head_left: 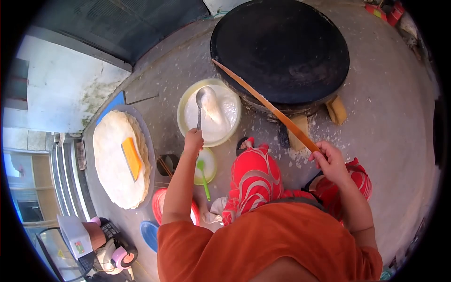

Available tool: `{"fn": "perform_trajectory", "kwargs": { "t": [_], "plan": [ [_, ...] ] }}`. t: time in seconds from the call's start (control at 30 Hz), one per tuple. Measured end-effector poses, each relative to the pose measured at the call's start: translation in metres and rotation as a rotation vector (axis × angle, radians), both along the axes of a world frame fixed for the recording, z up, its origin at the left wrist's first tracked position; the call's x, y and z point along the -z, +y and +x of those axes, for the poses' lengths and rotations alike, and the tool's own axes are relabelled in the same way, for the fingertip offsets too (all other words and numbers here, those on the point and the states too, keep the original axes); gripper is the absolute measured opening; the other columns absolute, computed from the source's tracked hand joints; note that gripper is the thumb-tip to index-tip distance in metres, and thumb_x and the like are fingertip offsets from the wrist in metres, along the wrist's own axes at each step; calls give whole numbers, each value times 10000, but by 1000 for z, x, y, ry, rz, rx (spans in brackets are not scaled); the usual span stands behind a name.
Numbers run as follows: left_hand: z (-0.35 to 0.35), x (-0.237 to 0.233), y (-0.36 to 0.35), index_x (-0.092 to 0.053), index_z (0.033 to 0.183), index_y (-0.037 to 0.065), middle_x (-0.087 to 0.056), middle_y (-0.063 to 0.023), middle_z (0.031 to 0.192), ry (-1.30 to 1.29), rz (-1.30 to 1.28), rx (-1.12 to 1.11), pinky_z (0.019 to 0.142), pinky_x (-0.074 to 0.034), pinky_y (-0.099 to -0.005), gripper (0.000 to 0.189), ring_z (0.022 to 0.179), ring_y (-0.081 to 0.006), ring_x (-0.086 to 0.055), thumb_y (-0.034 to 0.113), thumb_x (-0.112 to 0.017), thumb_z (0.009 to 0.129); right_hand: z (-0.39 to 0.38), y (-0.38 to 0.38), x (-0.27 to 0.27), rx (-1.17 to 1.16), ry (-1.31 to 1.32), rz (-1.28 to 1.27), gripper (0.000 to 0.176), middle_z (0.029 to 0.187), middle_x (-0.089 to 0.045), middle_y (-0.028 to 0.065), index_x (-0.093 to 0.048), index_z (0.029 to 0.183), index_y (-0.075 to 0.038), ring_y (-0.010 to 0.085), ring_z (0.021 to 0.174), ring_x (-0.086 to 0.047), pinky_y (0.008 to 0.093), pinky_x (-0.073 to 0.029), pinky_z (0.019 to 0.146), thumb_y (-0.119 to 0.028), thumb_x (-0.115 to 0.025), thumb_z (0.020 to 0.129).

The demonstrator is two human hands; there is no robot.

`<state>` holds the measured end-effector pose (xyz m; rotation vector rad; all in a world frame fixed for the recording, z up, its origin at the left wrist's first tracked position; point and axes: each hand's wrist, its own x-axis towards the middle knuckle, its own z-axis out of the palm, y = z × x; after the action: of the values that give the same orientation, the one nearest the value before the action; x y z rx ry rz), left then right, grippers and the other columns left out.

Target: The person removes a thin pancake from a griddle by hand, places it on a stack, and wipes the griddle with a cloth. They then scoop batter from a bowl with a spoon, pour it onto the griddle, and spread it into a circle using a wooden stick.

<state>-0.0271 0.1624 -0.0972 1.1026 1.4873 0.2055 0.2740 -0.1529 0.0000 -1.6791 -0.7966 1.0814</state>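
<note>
My left hand (193,142) is closed round the handle of a metal ladle (200,99). The ladle's bowl is over the white batter (221,127) in a wide, pale basin (182,117), with batter bulging beside it. In my right hand (329,160) is the end of a long, flat wooden spreader (268,104), gripped between thumb and fingers. Its narrow far tip lies at the near left rim of a large, round black griddle (282,47). No batter shows on the griddle's dark surface.
Left, a stack of flatbreads (115,160) carries an orange scraper (132,157). Below the basin is a smaller bowl (211,164) with a green spoon (203,176). Blocks (297,131) stand under the griddle; white flakes litter the floor. A blue dish (149,235) lies lower left.
</note>
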Motion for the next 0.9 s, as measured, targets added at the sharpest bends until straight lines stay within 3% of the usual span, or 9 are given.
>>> {"fn": "perform_trajectory", "kwargs": {
  "t": [0.07, 0.1, 0.33, 0.47, 0.6, 0.73, 0.9],
  "plan": [
    [5, 13, 9, -530, 958, 29, -604, -184, 790, 685, 690, 528, 582, -472, -399, 215, 697, -319, -600, 182, -474, 818, 1, 1, 0, 6, -5, -9, 99, 706, -579, 13, -498, 944, -19, 50, 525, -453, 189, -381, 494, -33, -477, 848],
    [19, 2, 11, -529, 1037, 65, -598, -194, 931, 795, 536, 519, 755, -449, -430, 288, 883, -368, -567, 199, -492, 785, 2, 2, 0, 12, -7, -19, 100, 703, -579, 11, -498, 945, -19, 50, 525, -454, 189, -380, 493, -36, -482, 848],
    [70, 27, 20, -528, 1045, 50, -595, -194, 940, 894, 594, 594, 716, -470, -423, 290, 838, -340, -595, 166, -460, 788, 1, 8, 0, 15, -32, -57, 107, 690, -574, 12, -498, 946, -16, 50, 527, -457, 193, -380, 489, -54, -500, 845],
    [60, 43, -16, -441, 1161, 25, -563, -208, 861, 924, 803, 850, 652, -491, -395, 393, 766, -346, -595, 96, -454, 775, -1, 12, 0, 11, -10, -84, 105, 689, -567, 14, -501, 939, -11, 49, 536, -455, 192, -375, 499, -58, -504, 845],
    [12, 18, -40, -402, 1213, 38, -545, -168, 883, 953, 803, 1014, 637, -491, -392, 482, 757, -317, -581, 57, -488, 739, -3, 15, -5, 26, 59, -89, 107, 693, -566, 18, -506, 936, -5, 51, 577, -474, 198, -389, 530, -59, -510, 844],
    [-54, -10, -41, -416, 1234, 109, -543, -123, 892, 1062, 960, 1170, 606, -488, -369, 511, 725, -281, -573, 96, -495, 730, -8, 12, 0, 8, 18, -61, 114, 695, -567, 19, -508, 944, -5, 56, 592, -484, 204, -400, 542, -59, -511, 844],
    [-82, -53, -42, -502, 1148, 86, -567, -97, 796, 1174, 1034, 1130, 607, -489, -392, 397, 717, -274, -579, 141, -485, 755, -10, 8, 10, -1, -8, -28, 120, 706, -573, 24, -509, 947, -5, 58, 582, -487, 201, -402, 541, -59, -519, 841]
  ]
}}
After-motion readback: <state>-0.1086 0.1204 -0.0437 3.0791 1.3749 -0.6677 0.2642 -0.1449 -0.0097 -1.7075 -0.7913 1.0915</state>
